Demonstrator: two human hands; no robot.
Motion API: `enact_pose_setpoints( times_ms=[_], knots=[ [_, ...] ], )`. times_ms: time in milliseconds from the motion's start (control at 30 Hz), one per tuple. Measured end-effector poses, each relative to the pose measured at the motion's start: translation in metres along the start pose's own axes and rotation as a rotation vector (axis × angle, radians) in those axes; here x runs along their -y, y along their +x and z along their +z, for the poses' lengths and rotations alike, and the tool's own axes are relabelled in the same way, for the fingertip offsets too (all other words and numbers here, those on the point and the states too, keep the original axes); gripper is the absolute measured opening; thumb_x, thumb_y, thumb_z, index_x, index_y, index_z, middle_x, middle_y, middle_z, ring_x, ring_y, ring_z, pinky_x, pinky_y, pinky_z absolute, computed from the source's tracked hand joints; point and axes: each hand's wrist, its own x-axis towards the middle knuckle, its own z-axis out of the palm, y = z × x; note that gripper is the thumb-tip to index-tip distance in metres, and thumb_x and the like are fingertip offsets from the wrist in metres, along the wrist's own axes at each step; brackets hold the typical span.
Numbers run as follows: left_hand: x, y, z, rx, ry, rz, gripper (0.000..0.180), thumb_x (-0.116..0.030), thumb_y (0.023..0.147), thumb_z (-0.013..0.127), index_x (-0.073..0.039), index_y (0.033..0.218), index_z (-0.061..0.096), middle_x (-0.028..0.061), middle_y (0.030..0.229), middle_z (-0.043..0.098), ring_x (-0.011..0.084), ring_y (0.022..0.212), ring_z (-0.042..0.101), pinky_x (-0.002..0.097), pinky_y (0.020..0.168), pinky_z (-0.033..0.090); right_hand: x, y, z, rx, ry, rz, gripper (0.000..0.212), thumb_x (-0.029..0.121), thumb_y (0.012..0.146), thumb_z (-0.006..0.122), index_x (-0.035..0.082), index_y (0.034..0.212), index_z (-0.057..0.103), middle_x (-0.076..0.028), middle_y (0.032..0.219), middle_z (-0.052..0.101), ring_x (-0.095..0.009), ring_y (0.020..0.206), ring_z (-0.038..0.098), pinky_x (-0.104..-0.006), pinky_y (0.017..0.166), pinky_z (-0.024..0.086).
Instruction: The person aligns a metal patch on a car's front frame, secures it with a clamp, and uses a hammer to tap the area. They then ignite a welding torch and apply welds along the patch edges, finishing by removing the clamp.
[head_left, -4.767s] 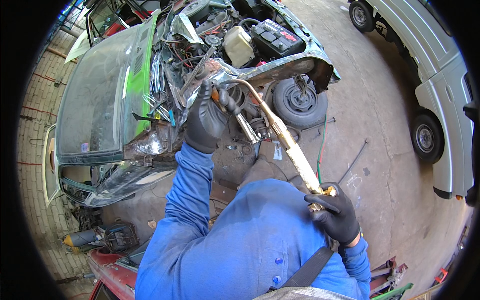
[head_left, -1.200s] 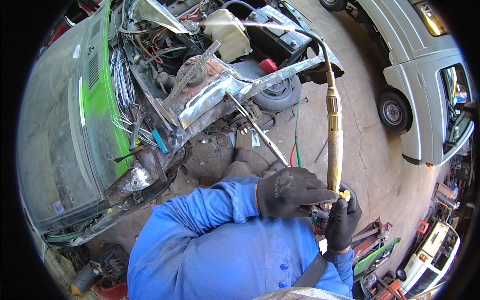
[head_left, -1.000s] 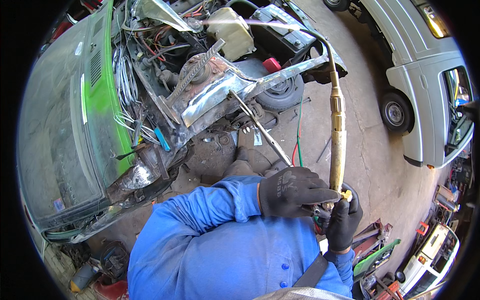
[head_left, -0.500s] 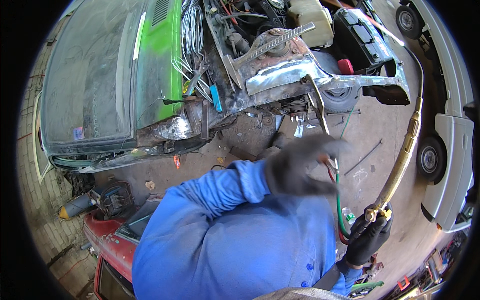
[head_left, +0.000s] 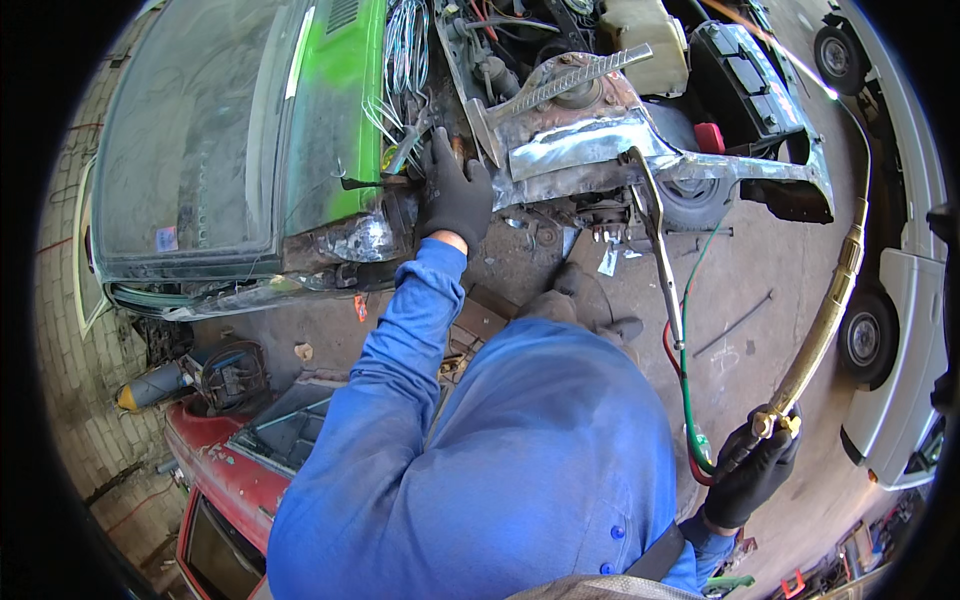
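Observation:
My black-gloved right hand (head_left: pixel 755 465) is closed round the handle end of a brass gas torch (head_left: pixel 808 355). The torch points up and away, with an orange flame (head_left: pixel 775 45) running from its bright tip. Red and green hoses (head_left: pixel 688 410) curve up from that hand. My gloved left hand (head_left: pixel 455 195) reaches onto the bare-metal edge of the car body, fingers stretched and thumb apart. It lies beside a hammer (head_left: pixel 484 130) with a ribbed metal handle and near a bundle of pale wires (head_left: pixel 405 50). What lies under its fingertips is hidden.
Long locking pliers (head_left: pixel 655 240) hang from the fender edge (head_left: pixel 590 145). A black battery (head_left: pixel 745 80) and white plastic tank (head_left: pixel 648 45) sit in the engine bay. A white vehicle (head_left: pixel 905 330) stands right, a red car body (head_left: pixel 215 450) lower left. A rod (head_left: pixel 735 322) lies on the floor.
My left hand has moved from beside the hoses, up and left onto the car body, covering a blue item there. The right hand still holds the lit torch.

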Motion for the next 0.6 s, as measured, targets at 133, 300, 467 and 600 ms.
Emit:
enact_pose_setpoints(
  times_ms=[133,300,467,600],
  knots=[
    [-0.018,-0.005,-0.024,-0.087,0.239,0.251,0.062,-0.021,0.101,0.061,0.002,0.156,0.046,0.0346,0.153,0.052,0.0507,0.144,0.05,0.0542,0.121,0.042,-0.001,0.006,-0.004,0.006,-0.018,-0.021,0.053,0.044,0.119,0.048,-0.002,0.147,0.053,-0.007,0.096,0.066,-0.005,0.058,0.052,-0.0201,0.051,0.04],
    [-0.048,0.038,-0.07,-0.2,0.405,0.401,0.047,-0.024,0.1,0.065,0.001,0.14,0.059,0.0265,0.143,0.059,0.0471,0.128,0.059,0.056,0.111,0.049,-0.003,0.017,-0.012,-0.011,0.099,0.008,0.057,0.046,0.118,0.051,-0.002,0.148,0.054,-0.006,0.095,0.066,-0.005,0.058,0.052,-0.0207,0.051,0.041],
    [-0.078,0.104,-0.097,0.078,0.828,0.146,0.05,-0.029,0.1,0.065,-0.009,0.145,0.062,0.0206,0.143,0.065,0.0449,0.129,0.065,0.0556,0.108,0.054,-0.006,0.026,-0.029,0.05,0.123,-0.061,0.058,0.047,0.116,0.054,-0.002,0.148,0.054,-0.006,0.09,0.065,-0.006,0.055,0.053,-0.0218,0.047,0.041],
    [-0.074,0.166,-0.105,0.308,1.084,-0.104,0.049,-0.035,0.096,0.068,-0.016,0.141,0.074,0.0161,0.151,0.068,0.0367,0.138,0.066,0.0492,0.112,0.055,-0.012,0.031,-0.053,0.079,0.146,-0.084,0.061,0.049,0.114,0.058,-0.003,0.146,0.056,-0.006,0.092,0.067,-0.008,0.059,0.057,-0.0229,0.051,0.044]
  ],
)
